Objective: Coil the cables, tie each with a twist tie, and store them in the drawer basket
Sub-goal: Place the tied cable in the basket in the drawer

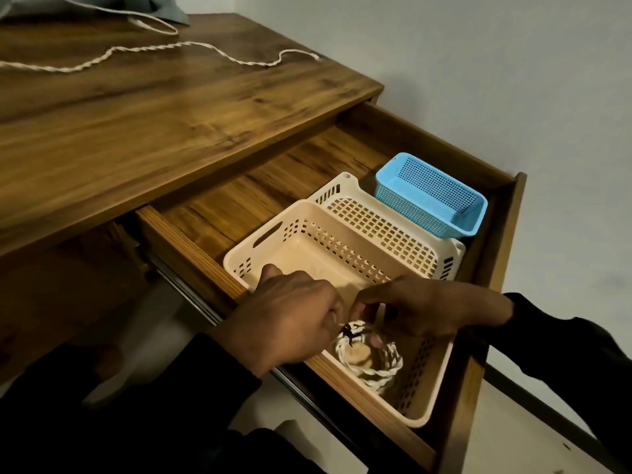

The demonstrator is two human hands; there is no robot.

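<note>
Coiled cable: white twisted cord wound into a ring (371,359), lying in the near right corner of the peach drawer basket (273,230), directly under both hands.
Twist tie: small black tie (348,331) on the ring's upper left rim, its ends sticking up; it looks already wrapped, though whether it is fully twisted is too small to tell.
Left hand: left hand (294,319) reaches over the drawer's front edge, fingers curled down at the tie; it appears to pinch the tie or the cord beside it, the fingertips themselves hidden.
Right hand: right hand (424,307) comes in from the right over the basket wall, thumb and fingers bent down onto the ring's top and far rim, pinching the cord there.
Key relation: the ring lies flat, opening upward, between the two hands; the left is nearer the tie, the right nearer the ring's far side, so letting go means lifting both straight up.
Open drawer (307,172): pulled well out, with a cream basket (393,227) behind the peach one and a blue basket (431,196) in the far right corner.
Loose cable: a second white twisted cord (164,51) lies uncoiled across the desk top (171,114), up and to the left, well apart from the hands and nearer the left one.
Judged stage: one cable about stored; the loose one not yet coiled.
</note>
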